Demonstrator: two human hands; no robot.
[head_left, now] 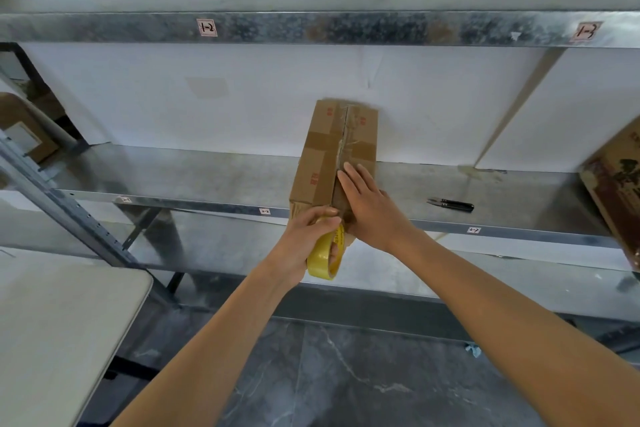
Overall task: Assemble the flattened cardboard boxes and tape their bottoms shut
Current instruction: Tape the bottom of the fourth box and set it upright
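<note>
A brown cardboard box [320,163] lies on the middle metal shelf [173,173], its long side running from near to far and its near end reaching just past the shelf's front edge. Old brown tape crosses its upper face, and the two flaps meet in a seam down the middle. The person's right hand [370,208] lies flat on that seam near the front end, fingers straight and pointing away, pressing down. The left hand [304,239] is at the box's near end, fingers curled round a yellow tape roll [323,260] that hangs just below the shelf edge and touches the box. To the right on the same shelf, well apart from the box, lie small black snips [452,205]. A printed carton [613,191] leans at the far right, and a pale table [62,322] stands at the near left.
</note>
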